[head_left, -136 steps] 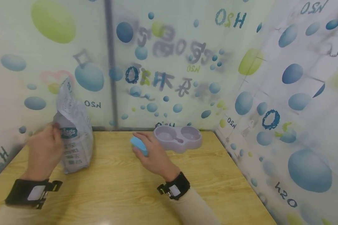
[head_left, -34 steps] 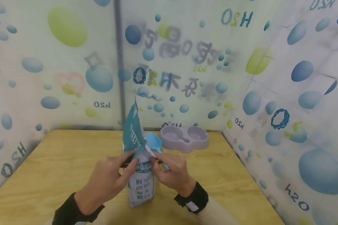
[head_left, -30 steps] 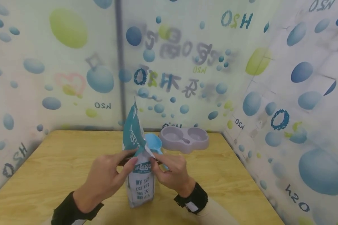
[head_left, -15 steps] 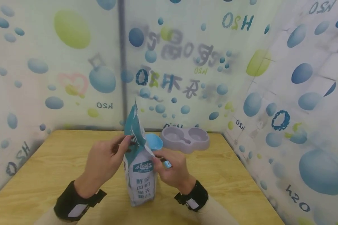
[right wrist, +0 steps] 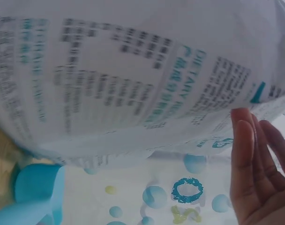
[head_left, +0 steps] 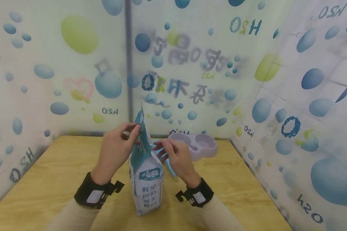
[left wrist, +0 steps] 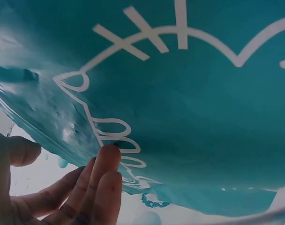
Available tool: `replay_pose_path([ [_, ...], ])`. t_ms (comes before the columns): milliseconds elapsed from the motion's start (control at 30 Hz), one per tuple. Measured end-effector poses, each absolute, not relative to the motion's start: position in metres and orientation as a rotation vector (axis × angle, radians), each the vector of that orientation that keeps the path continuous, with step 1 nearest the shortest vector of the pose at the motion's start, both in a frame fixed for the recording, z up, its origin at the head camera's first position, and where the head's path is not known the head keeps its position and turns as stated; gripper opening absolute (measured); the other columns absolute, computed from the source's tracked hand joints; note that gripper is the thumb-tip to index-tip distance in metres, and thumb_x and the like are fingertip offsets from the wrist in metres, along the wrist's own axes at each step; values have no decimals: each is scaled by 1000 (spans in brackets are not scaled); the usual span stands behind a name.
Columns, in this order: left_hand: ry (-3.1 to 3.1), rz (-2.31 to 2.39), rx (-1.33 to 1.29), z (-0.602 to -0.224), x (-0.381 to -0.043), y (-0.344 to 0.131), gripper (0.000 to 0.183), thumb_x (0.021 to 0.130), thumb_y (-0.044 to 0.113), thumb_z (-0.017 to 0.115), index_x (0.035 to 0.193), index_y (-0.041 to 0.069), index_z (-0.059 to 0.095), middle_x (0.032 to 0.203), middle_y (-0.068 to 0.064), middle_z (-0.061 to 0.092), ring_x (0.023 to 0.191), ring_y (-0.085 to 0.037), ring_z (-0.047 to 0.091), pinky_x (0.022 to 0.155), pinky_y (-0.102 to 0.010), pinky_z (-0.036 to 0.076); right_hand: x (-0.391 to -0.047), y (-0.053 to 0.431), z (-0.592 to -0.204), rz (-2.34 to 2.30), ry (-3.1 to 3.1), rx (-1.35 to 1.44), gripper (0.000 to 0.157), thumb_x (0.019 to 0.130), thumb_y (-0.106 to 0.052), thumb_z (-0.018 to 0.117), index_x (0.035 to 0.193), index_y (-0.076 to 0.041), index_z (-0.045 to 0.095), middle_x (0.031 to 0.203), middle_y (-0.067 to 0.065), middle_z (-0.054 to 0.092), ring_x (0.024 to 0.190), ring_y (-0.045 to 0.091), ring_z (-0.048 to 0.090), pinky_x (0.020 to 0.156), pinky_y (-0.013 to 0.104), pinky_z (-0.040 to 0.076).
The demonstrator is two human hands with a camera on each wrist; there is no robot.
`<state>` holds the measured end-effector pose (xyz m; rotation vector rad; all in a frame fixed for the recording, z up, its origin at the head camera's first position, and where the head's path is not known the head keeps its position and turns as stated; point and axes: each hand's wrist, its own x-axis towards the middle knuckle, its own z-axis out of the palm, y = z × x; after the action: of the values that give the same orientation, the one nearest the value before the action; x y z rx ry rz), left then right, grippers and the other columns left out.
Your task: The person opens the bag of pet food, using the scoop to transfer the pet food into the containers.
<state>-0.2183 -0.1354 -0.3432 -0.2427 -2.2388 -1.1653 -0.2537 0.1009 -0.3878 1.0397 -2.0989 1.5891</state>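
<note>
A white and teal pet food bag [head_left: 147,192] stands upright on the table, its teal top pointing up. At the bag's upper left is my left hand [head_left: 115,149]; its fingertips lie at the teal panel [left wrist: 189,108] in the left wrist view, with the thumb apart from them. My right hand [head_left: 180,157] is at the bag's right side, fingers extended. The right wrist view shows those fingertips [right wrist: 243,133] right at the edge of the printed white side [right wrist: 109,93]. Behind the bag and right hand lies a light blue scoop [head_left: 170,167], partly hidden.
A greyish-purple double pet bowl [head_left: 203,153] sits at the back of the wooden table [head_left: 225,192], partly covered by my right hand. Curtain-like walls [head_left: 191,32] with bubble prints close off the back and the sides.
The bag came from the left to the middle, and the right hand left the scoop. Lately both hands stopped pinching the bag's neck: the left rose along the top, the right loosened its fingers.
</note>
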Motion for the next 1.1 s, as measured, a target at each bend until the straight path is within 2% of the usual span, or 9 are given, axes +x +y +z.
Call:
replay_pose_path([
  [133, -2257, -1187, -208, -342, -226, -135, 43, 119, 48, 67, 137, 11, 83, 112, -13, 91, 79, -25, 87, 68, -25, 62, -262, 94, -376, 1689, -2139, 998, 46, 127, -34, 49, 125, -6, 85, 111, 16, 88, 87, 29, 86, 73, 39, 74],
  [300, -2270, -1197, -179, -342, -231, -135, 48, 119, 52, 65, 139, 11, 82, 114, -15, 90, 83, -29, 86, 67, -28, 61, -272, 84, -362, 1722, -2176, 1016, 46, 126, -37, 51, 116, -6, 83, 107, 16, 86, 86, 31, 84, 72, 38, 73],
  [500, -2285, -1250, -193, -337, -238, -134, 49, 120, 52, 64, 134, 9, 80, 115, -17, 88, 85, -29, 85, 71, -28, 64, -283, 74, -338, 1764, -2220, 1056, 48, 125, -37, 52, 107, -1, 78, 97, 20, 80, 79, 21, 78, 69, 35, 71],
  [767, -2322, -1368, -198, -330, -243, -133, 55, 119, 59, 62, 140, 10, 76, 125, -17, 84, 91, -31, 84, 72, -27, 66, -292, 65, -320, 1715, -2339, 1096, 54, 122, -49, 52, 89, -11, 71, 82, 4, 71, 74, 18, 71, 64, 33, 65],
  [933, -2346, -1418, -205, -328, -242, -136, 54, 120, 55, 62, 144, 8, 73, 132, -22, 81, 97, -33, 85, 73, -26, 68, -290, 61, -315, 1706, -2426, 1058, 58, 121, -56, 54, 82, -15, 65, 78, 1, 69, 72, 20, 69, 63, 32, 62],
  [1100, -2367, -1475, -215, -324, -243, -140, 62, 120, 60, 58, 148, 6, 70, 131, -25, 79, 100, -34, 86, 74, -29, 72, -289, 58, -311, 1724, -2453, 1047, 56, 121, -52, 54, 80, -16, 63, 76, 0, 67, 70, 20, 67, 62, 30, 58],
])
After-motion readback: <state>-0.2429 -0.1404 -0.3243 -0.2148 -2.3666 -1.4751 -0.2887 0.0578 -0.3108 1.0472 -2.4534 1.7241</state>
